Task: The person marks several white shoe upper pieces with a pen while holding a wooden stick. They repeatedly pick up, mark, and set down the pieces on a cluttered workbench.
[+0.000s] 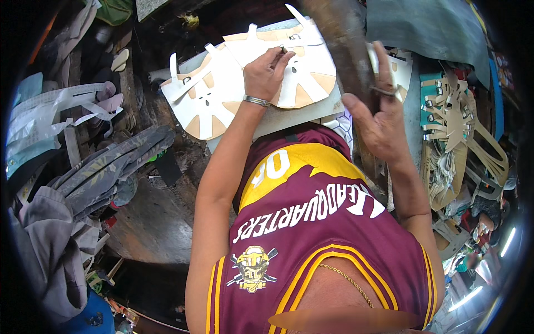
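Two white-and-tan flat shoe-upper pieces with strap cutouts lie side by side, the left piece (203,106) and the right piece (311,75), on a grey slab (295,118) in front of me. My left hand (264,72) rests over them, thumb and fingers pinched on a short dark metal punch-like tool (283,50); its lower end is hidden. Small dark holes or marks show in both pieces. My right hand (384,114) is raised at the slab's right, with thumb and fingers around a brown wooden bar (347,50), smeared by motion. Its far end leaves the top of the view.
Stacked tan strap pieces with buckles (450,111) lie at the right, below a grey-green sheet (434,33). White strips (61,103) and crumpled cloth (111,167) crowd the left. Another white piece (401,69) sits beyond my right hand.
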The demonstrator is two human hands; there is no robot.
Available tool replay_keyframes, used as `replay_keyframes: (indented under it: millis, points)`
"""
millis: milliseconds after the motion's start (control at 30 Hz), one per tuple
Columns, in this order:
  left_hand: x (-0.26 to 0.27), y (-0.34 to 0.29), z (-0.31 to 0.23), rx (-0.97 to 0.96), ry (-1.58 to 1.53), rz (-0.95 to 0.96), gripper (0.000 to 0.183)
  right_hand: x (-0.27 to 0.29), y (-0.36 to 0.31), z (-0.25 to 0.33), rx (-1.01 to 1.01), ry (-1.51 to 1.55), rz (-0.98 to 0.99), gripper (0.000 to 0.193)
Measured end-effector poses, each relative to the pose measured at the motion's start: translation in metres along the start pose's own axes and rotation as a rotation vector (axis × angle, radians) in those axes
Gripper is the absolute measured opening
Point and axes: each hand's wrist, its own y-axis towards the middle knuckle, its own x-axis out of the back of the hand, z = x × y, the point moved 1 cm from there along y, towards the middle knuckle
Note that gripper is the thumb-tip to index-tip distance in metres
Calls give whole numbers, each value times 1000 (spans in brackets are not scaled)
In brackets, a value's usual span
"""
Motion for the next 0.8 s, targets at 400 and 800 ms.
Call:
replay_keyframes:
  millis: [400, 800]
  points:
    - [-1, -3, 2, -55, 125, -5, 21, -6, -8, -16, -405, -537, 356, 89]
    - [8, 23, 4, 241, -166, 172, 28, 1, -17, -18, -111, -77, 10, 91]
